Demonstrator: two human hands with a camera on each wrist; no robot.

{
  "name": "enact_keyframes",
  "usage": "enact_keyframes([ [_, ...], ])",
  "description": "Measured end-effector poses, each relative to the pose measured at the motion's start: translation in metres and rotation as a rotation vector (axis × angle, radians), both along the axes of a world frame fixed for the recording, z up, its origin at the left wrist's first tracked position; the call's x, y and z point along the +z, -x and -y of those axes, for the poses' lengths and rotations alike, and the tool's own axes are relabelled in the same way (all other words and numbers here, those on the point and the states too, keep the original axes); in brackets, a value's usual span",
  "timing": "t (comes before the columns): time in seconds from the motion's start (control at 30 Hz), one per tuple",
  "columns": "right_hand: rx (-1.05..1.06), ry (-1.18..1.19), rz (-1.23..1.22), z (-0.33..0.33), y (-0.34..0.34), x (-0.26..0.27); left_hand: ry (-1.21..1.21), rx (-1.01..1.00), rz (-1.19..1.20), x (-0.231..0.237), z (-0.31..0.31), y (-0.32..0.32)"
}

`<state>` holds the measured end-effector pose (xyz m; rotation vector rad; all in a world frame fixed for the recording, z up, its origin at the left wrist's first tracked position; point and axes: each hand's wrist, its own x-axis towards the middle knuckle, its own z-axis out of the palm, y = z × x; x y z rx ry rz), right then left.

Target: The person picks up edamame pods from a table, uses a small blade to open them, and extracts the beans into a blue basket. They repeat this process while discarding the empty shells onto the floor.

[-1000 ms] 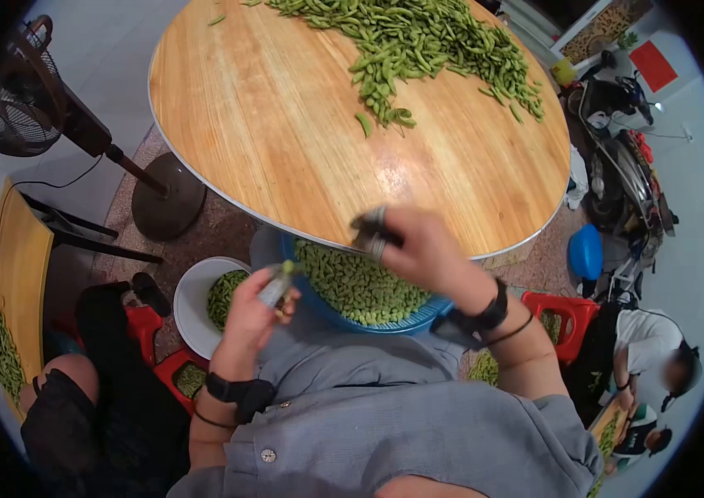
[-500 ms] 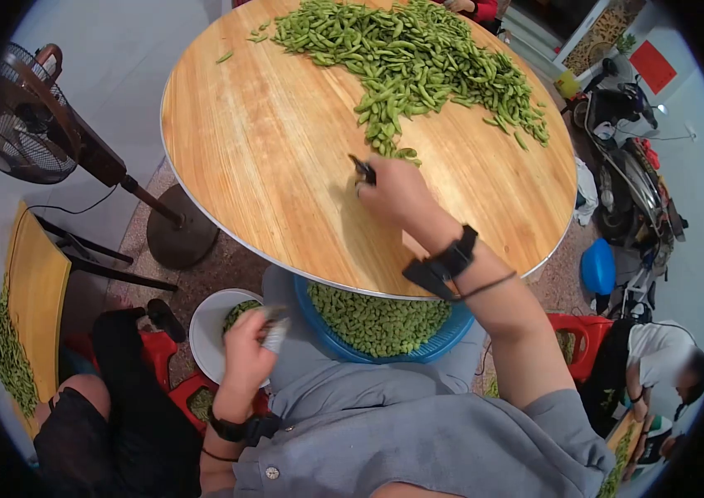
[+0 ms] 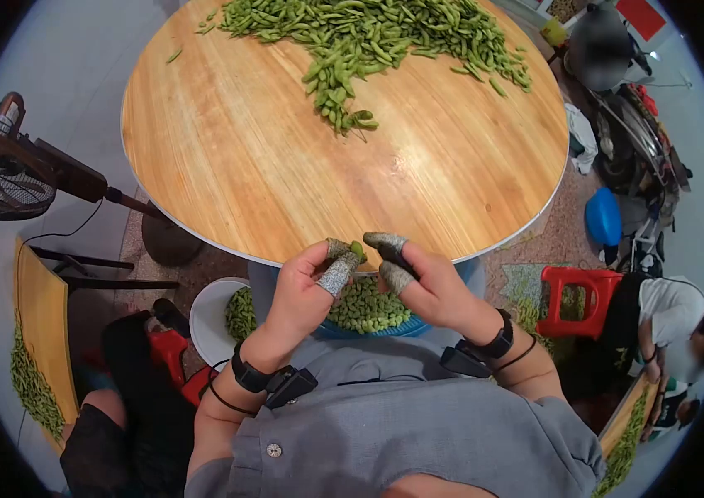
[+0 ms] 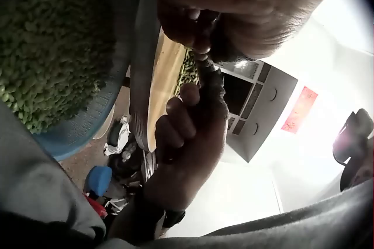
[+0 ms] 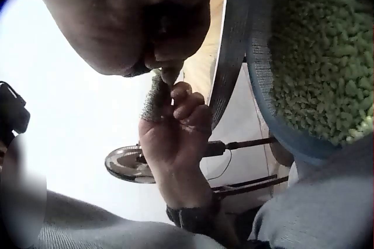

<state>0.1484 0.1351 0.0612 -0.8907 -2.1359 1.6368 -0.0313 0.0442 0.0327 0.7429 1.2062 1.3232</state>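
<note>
In the head view my left hand [image 3: 306, 286] pinches a green bean pod [image 3: 358, 249] between a thumb and forefinger wrapped in grey covers. Facing it, my right hand [image 3: 433, 290] has its covered thumb and forefinger apart, tips close beside the pod. Both hands are above the near table edge, over a blue basin [image 3: 406, 329] of shelled green beans [image 3: 368, 303]. The right wrist view shows my left hand [image 5: 178, 138] with the grey cover [image 5: 153, 100] on its thumb; the left wrist view has my right hand [image 4: 193, 138] in shadow.
A heap of pods [image 3: 385, 41] lies across the far side of the round wooden table [image 3: 227, 141]. Left of the basin stands a white bucket [image 3: 207, 319] containing green pods. A standing fan [image 3: 16, 178], a red stool [image 3: 580, 303] and seated people flank the table.
My right hand has come back from near the pod heap to the table's near edge. My left hand has moved from beside the white bucket to meet it, now with a pod.
</note>
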Motion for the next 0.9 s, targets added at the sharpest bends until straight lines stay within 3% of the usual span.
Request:
enact_keyframes([
  [0.27, 0.118, 0.01, -0.115, 0.003, -0.016, -0.014, 0.113, -0.052, -0.03, 0.012, 0.0, -0.015],
  [0.47, 0.067, 0.044, -0.121, 0.004, -0.024, -0.013, -0.056, -0.029, -0.181, 0.013, -0.003, -0.027],
  [0.53, 0.048, 0.154, -0.203, 0.005, -0.025, -0.014, -0.252, -0.011, -0.637, 0.008, -0.004, -0.028],
  [0.57, 0.032, 0.263, -0.282, 0.006, -0.025, -0.014, -0.251, -0.016, -0.639, 0.01, -0.004, -0.028],
  [0.63, 0.031, 0.359, -0.283, 0.004, -0.025, -0.014, -0.386, -0.035, -1.112, 0.016, -0.002, -0.029],
  [0.7, 0.03, 0.457, -0.285, 0.003, -0.028, -0.012, -0.432, -0.049, -1.134, 0.013, -0.002, -0.029],
  [0.77, 0.031, 0.793, -0.24, 0.002, -0.034, -0.005, -0.476, -0.064, -1.152, 0.013, 0.0, -0.028],
  [0.8, 0.028, 0.796, -0.243, 0.001, -0.036, -0.003, -0.205, -0.094, -0.613, 0.014, 0.001, -0.027],
  [0.83, 0.056, 0.977, -0.274, 0.0, -0.038, -0.001, 0.064, -0.115, -0.072, 0.014, 0.002, -0.027],
  [0.87, 0.085, 1.158, -0.304, -0.001, -0.039, 0.0, 0.036, -0.127, 0.238, 0.005, 0.001, -0.024],
  [0.9, 0.085, 1.16, -0.307, -0.002, -0.041, -0.002, 0.038, -0.128, 0.236, 0.001, 0.0, -0.023],
])
